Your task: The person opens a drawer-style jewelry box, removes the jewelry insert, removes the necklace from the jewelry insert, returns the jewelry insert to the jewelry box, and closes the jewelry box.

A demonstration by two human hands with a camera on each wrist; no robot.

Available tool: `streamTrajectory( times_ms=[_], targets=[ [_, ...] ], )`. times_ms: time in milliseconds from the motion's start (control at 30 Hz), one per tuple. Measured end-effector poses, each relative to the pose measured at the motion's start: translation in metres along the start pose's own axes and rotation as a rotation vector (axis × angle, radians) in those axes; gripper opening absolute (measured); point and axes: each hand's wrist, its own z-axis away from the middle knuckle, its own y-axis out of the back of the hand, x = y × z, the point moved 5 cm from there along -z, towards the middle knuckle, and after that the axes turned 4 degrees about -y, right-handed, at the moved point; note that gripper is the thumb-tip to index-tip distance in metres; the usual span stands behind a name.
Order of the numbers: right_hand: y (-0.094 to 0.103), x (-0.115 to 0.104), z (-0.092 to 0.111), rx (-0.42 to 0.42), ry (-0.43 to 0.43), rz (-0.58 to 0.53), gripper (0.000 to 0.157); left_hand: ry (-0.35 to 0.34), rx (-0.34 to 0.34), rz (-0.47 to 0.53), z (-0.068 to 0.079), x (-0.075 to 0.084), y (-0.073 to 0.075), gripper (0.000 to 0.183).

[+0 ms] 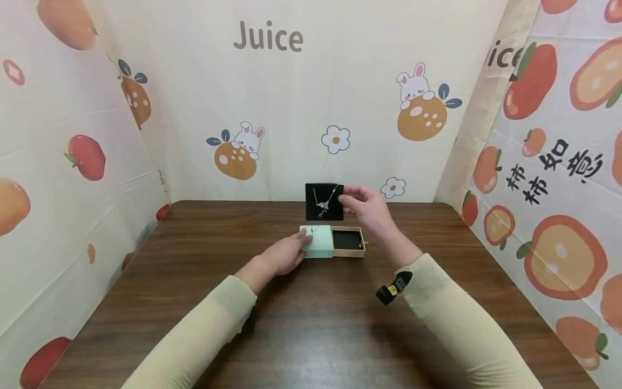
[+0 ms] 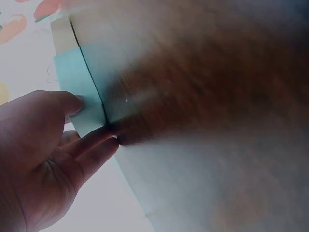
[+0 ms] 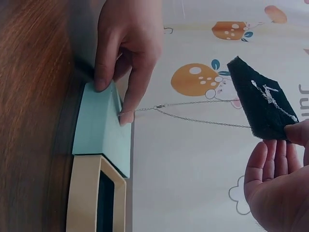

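I see the counter (image 1: pixel 316 308) spread wide on the near side of my right grip (image 1: pixel 371 208) and left grip (image 1: pixel 286 254), its far edge beyond. The right pinches a soft-looking black square pad (image 1: pixel 333 214), raised, a fine silver necklace (image 1: pixel 323 205) on it trailing chain leftward. The left pinches the smooth mint sleeve (image 1: pixel 319 246); a cream drawer (image 1: pixel 347 253) juts out rightward. Dark wood grain underneath; fruit-printed curtains (image 1: pixel 296 97) around.
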Motion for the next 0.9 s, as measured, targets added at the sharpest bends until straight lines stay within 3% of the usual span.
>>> streamTrajectory(
  times_ms=[133, 233, 367, 633, 733, 900],
  targets=[
    [-0.002, -0.003, 0.001, -0.001, -0.003, -0.023, 0.037, 0.013, -0.024, 0.004, 0.005, 0.009, 0.011, 0.057],
    [-0.003, -0.004, 0.002, -0.003, -0.001, -0.029, 0.036, 0.028, -0.044, 0.036, 0.016, 0.027, 0.029, 0.055],
    [-0.004, -0.005, 0.003, -0.004, -0.001, -0.031, 0.034, 0.048, -0.061, 0.069, 0.025, 0.039, 0.042, 0.055],
    [-0.004, -0.004, 0.002, -0.003, 0.000, -0.046, 0.031, 0.054, -0.067, 0.131, 0.027, 0.034, 0.045, 0.062],
    [-0.004, -0.002, 0.001, -0.004, -0.003, -0.050, 0.030, 0.056, -0.011, 0.161, 0.029, 0.031, 0.052, 0.064],
    [-0.003, 0.001, -0.001, -0.007, -0.006, -0.051, 0.030, 0.037, 0.199, 0.193, 0.034, 0.036, 0.082, 0.050]
  ],
)
